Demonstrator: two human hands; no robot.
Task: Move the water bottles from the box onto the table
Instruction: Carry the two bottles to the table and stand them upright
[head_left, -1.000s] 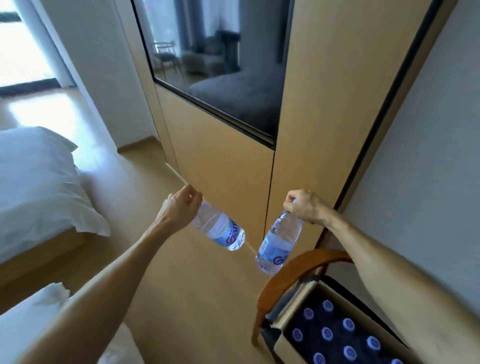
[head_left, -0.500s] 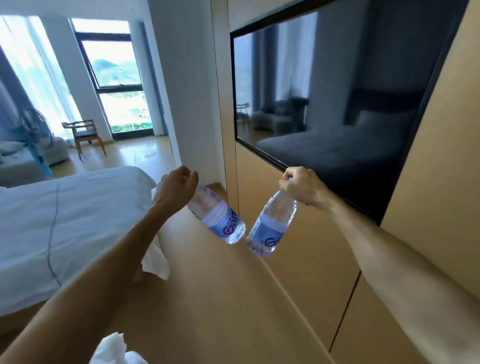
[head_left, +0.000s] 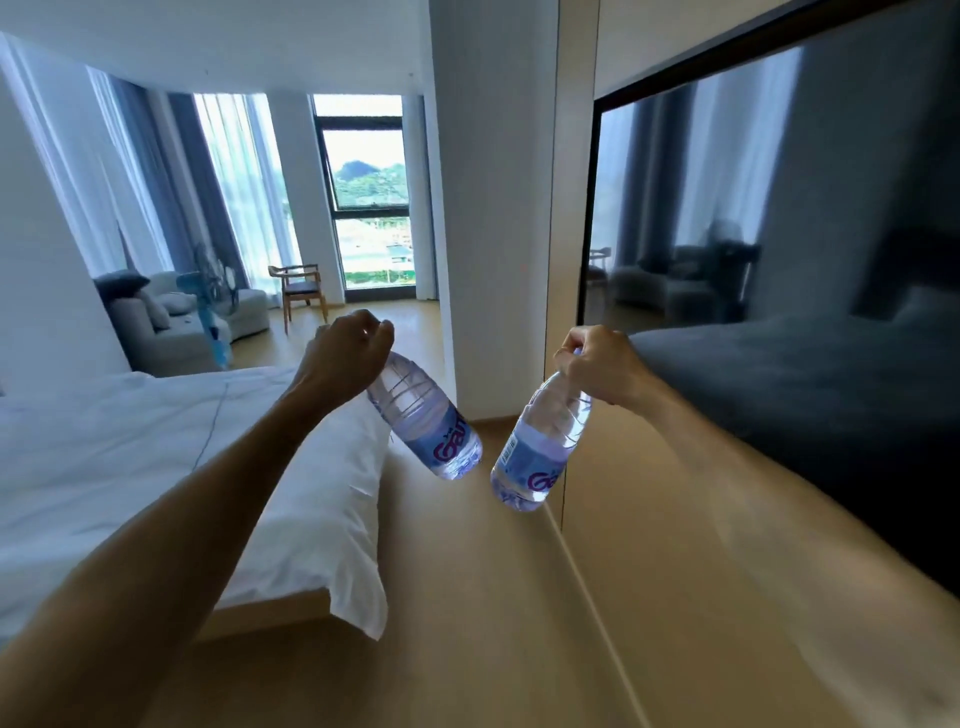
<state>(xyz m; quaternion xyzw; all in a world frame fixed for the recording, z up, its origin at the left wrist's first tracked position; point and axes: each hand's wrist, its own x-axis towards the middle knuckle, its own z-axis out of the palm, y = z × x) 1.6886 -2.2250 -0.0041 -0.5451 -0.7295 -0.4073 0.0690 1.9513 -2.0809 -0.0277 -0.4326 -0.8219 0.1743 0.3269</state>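
A light wood floor (head_left: 467, 623) runs from the near foreground back toward the tall windows. On it, at the left, stands a bed (head_left: 270, 613) on a low wooden base, covered by a white duvet (head_left: 104, 457) whose corner hangs over the base's edge. Farther back on the same floor stand a pale grey sofa (head_left: 171, 332) with cushions, a blue pedestal fan (head_left: 213, 306) in front of it, and a wooden armchair (head_left: 301, 291) near the window.

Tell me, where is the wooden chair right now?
In the head view the wooden chair stands far back, left of centre, on the floor before the tall window, just right of the grey sofa and beyond the bed.
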